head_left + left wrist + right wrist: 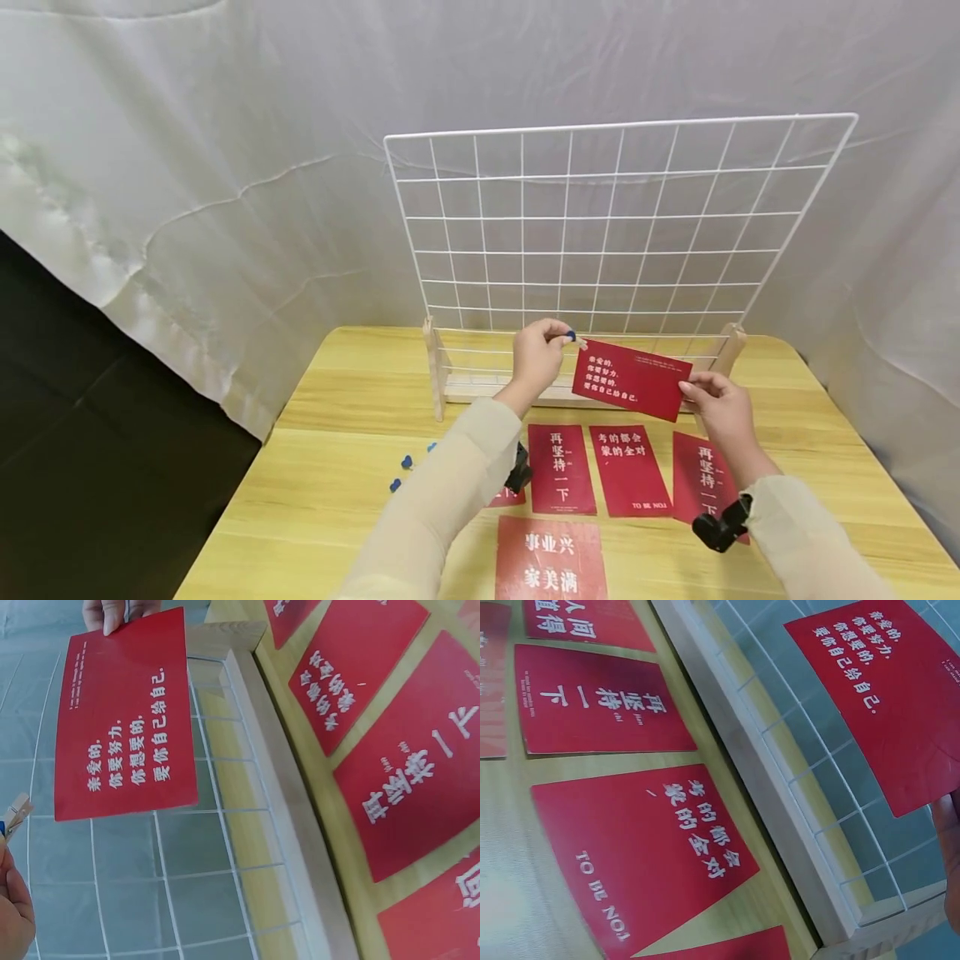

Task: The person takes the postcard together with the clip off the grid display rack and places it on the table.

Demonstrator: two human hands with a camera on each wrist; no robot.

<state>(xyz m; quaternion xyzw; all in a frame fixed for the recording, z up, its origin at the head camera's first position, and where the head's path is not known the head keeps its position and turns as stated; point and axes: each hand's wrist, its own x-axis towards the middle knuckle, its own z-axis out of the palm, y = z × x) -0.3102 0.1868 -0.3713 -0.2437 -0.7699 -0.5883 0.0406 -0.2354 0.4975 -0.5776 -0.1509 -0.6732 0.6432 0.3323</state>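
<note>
A red card (632,379) with white writing is held up in front of the white wire grid (597,218). My right hand (722,408) pinches the card's right edge between thumb and fingers. In my left hand (538,354) is a small wooden clothespin (16,814) with a blue decoration, pinched at its blue end. The clothespin's tip is by the card's upper left corner in the head view; the left wrist view shows a gap between them. Part of the right hand (949,855) shows at the right wrist view's edge.
The grid stands in a wooden base (502,392). Several red cards lie on the wooden table, among them a "TO BE NO.1" card (630,471) and a paler one (551,558). Blue heart-topped clothespins (407,461) lie at left, partly behind my left sleeve (450,492).
</note>
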